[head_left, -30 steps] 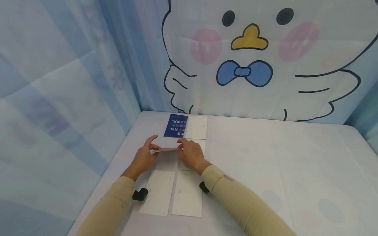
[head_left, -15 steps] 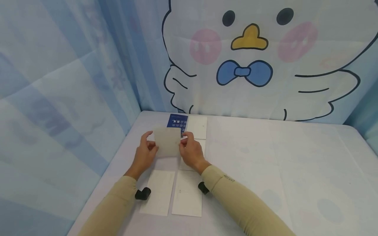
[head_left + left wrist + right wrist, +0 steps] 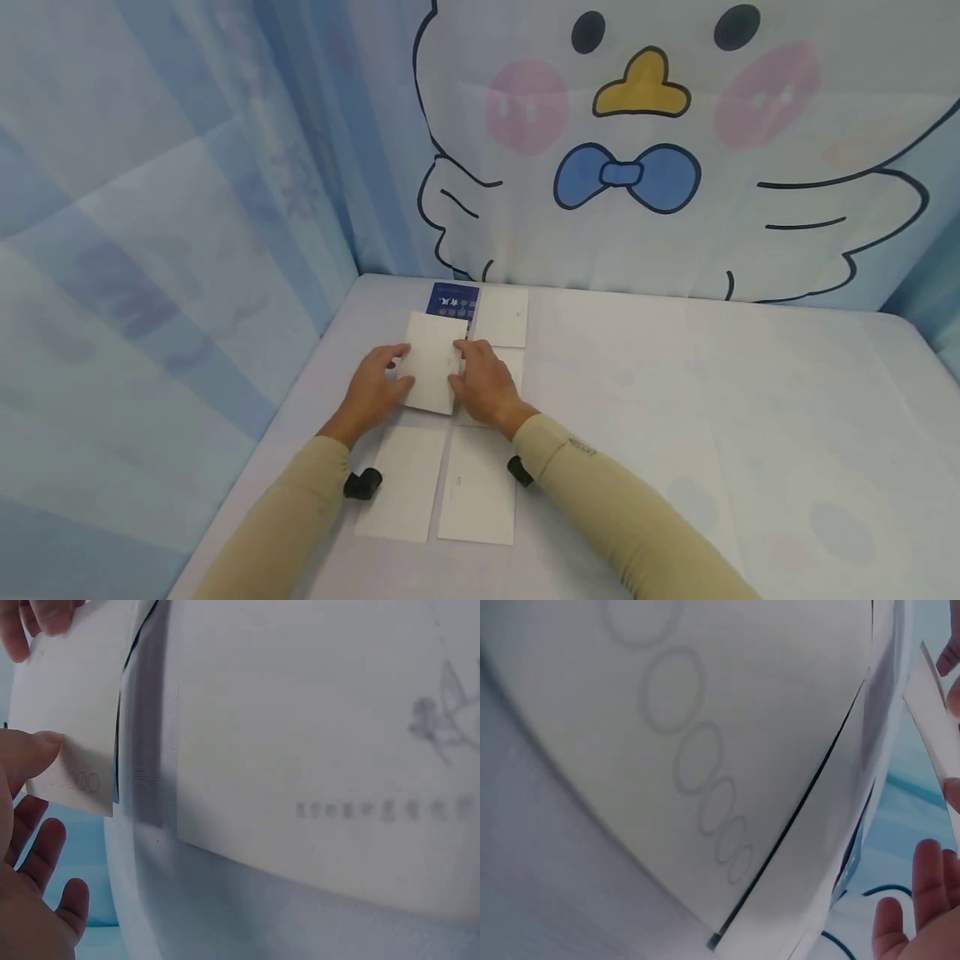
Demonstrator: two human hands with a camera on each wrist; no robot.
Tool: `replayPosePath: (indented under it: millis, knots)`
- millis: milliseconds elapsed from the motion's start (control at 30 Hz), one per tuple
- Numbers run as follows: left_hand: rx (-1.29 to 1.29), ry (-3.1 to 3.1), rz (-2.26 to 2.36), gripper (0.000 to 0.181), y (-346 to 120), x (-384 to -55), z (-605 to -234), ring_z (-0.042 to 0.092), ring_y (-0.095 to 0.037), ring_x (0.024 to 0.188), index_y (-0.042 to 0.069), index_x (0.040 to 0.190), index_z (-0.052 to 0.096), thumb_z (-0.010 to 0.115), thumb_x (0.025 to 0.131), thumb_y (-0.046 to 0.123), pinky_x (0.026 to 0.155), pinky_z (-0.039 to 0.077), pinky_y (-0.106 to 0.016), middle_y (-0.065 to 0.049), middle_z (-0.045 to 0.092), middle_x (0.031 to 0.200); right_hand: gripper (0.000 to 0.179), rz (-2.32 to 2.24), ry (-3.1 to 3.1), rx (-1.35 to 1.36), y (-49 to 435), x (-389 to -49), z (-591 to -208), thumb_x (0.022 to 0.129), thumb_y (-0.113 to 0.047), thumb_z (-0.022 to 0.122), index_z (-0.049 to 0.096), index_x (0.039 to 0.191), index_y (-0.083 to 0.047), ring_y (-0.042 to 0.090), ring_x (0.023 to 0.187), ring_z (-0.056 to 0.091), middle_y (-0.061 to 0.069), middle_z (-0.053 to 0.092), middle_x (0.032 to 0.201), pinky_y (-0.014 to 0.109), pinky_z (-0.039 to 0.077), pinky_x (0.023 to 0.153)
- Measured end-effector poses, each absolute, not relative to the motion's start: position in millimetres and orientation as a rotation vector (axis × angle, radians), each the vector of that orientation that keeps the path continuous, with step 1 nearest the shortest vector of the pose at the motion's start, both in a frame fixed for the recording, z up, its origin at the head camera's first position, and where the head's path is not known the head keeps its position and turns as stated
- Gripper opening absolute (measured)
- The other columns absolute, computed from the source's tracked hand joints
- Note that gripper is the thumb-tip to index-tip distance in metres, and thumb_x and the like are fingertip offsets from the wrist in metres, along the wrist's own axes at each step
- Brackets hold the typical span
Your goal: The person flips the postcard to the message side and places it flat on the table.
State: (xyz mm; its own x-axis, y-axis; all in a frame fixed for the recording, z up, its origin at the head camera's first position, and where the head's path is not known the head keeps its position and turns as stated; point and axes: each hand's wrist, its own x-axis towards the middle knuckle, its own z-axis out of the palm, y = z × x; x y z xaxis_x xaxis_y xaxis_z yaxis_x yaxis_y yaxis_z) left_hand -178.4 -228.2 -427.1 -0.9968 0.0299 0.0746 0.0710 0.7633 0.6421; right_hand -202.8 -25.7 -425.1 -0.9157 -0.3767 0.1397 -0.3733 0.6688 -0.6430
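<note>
Both hands hold a white postcard (image 3: pixel 431 364) by its two side edges, over the left column of cards. My left hand (image 3: pixel 367 393) pinches its left edge; in the left wrist view the thumb (image 3: pixel 41 750) lies on the white face, near a row of small printed circles. My right hand (image 3: pixel 487 385) grips the right edge with thumb and fingers. Just beyond the held card lies a dark blue card (image 3: pixel 453 300) with white lettering, partly covered by it. White-backed postcards lie nearer, one at the front left (image 3: pixel 405 487) and one at the front right (image 3: pixel 480 492).
Two more white cards lie in the right column, one at the back (image 3: pixel 502 317) and one partly under the right hand (image 3: pixel 512 362). The white tablecloth (image 3: pixel 712 433) stretches right. A curtain with a cartoon bird (image 3: pixel 622 250) hangs behind the table.
The held postcard has turned from edge-on until its white face shows toward the head camera. Both hands stay at its sides. The other cards have not moved.
</note>
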Motion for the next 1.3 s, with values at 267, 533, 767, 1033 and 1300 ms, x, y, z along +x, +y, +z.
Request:
replayPosePath:
  millis: [267,533,767,1033,1300]
  knots:
    - [0.03,-3.092,-0.932,0.061,-228,-186,-436,0.048,-0.036,0.129,0.006,0.147,0.048,0.07,0.093,0.023,0.107,0.038,-0.056,-0.017,0.05,0.145,0.064,-0.674,2.89,-0.691,-26,-211,-429,0.097,-0.035,0.066,0.044,0.149,-0.004,0.03,0.126,0.05,0.016,0.051,0.139,0.049,0.042,0.103]
    - [0.056,-3.188,-0.834,0.062,-227,-189,-434,0.041,-0.038,0.135,0.005,0.145,0.05,0.073,0.091,0.024,0.111,0.028,-0.062,-0.017,0.05,0.145,0.069,-0.487,2.812,-0.699,-31,-217,-428,0.095,-0.041,0.067,0.044,0.148,-0.004,0.031,0.128,0.047,0.016,0.05,0.14,0.05,0.04,0.105]
    - [0.054,-3.232,-0.787,0.063,-231,-194,-439,0.041,-0.039,0.136,0.004,0.145,0.05,0.073,0.091,0.026,0.111,0.03,-0.06,-0.019,0.048,0.147,0.068,-0.417,2.79,-0.675,-36,-222,-430,0.094,-0.039,0.069,0.045,0.148,-0.006,0.032,0.13,0.046,0.016,0.049,0.142,0.051,0.038,0.107]
    - [0.053,-3.27,-0.753,0.062,-231,-193,-435,0.043,-0.039,0.133,0.004,0.145,0.051,0.074,0.091,0.026,0.109,0.031,-0.061,-0.02,0.049,0.146,0.069,-0.4,2.752,-0.691,-37,-224,-428,0.093,-0.04,0.07,0.046,0.147,-0.005,0.033,0.13,0.046,0.017,0.049,0.143,0.051,0.039,0.106]
    - [-0.136,-3.284,-0.588,0.053,-227,-193,-435,0.037,-0.042,0.135,0.006,0.14,0.056,0.072,0.093,0.022,0.105,0.033,-0.063,-0.018,0.044,0.15,0.068,-0.39,2.744,-0.66,-36,-224,-431,0.094,-0.041,0.069,0.046,0.148,-0.007,0.032,0.129,0.046,0.016,0.048,0.143,0.05,0.038,0.107]
